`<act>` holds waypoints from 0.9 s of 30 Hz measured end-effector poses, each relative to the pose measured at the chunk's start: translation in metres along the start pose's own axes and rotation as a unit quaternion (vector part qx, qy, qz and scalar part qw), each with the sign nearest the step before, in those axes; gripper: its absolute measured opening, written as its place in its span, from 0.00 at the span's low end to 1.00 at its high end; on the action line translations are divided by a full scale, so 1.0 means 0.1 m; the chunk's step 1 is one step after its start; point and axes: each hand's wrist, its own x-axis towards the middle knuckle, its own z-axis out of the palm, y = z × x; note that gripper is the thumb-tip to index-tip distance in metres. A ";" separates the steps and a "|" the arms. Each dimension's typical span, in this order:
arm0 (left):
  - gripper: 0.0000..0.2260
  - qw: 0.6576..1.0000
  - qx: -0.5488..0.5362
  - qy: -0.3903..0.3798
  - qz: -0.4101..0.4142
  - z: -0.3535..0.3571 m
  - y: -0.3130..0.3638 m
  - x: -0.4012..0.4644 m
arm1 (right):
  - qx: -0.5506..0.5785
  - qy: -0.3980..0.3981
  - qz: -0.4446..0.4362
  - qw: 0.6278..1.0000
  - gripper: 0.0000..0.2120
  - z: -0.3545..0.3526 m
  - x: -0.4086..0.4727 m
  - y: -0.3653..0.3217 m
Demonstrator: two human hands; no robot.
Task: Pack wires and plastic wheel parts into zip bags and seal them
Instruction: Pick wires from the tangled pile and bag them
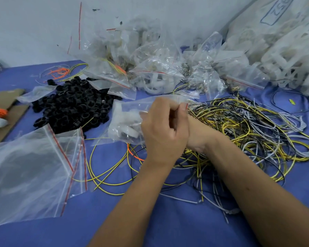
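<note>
Progress: mid-batch, by the look of it. Pile of filled zip bags [161, 72] stacked along the wall, upper centre to upper right, so many are apparently packed. Cannot tell from here whether each is sealed.

Current bag [128, 120] sits centre frame, lifted just above the blue table [114, 220]. Clear plastic, red line at the zip strip, white plastic wheel parts [128, 125] visible inside, bunched at the lower left of the bag. Wires inside it: cannot tell.

Grip: left hand [163, 132] curled, fingers closed on the bag's top edge. Right hand [187, 122] is mostly hidden behind the left; its thumb and fingertip pinch the red-lined end of the strip at centre. Judgement: the person is pressing the zip shut, seal likely not finished.

Left to do, judging from stock on the table:
- loose tangle of yellow, black and white wires [243, 132], centre right, large
- heap of black ring parts [73, 106], centre left, unbagged
- empty zip bags [34, 168] with red strips, lower left, several
- a few orange wires [58, 72], upper left

So plenty of stock remains; the bag in hand looks near done.
</note>
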 end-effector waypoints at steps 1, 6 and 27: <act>0.08 1.000 -0.002 0.004 -0.015 0.00 -0.01 0.00 | -0.002 -0.005 0.008 1.000 0.19 -0.01 0.00 -0.01; 0.08 0.994 0.004 -0.023 -0.109 0.06 -0.14 -0.01 | -0.137 0.057 0.031 0.988 0.15 -0.19 0.04 -0.07; 0.05 0.930 0.164 -0.106 -0.313 0.01 -0.47 0.08 | -0.521 0.208 0.180 0.808 0.17 -0.78 -0.13 0.12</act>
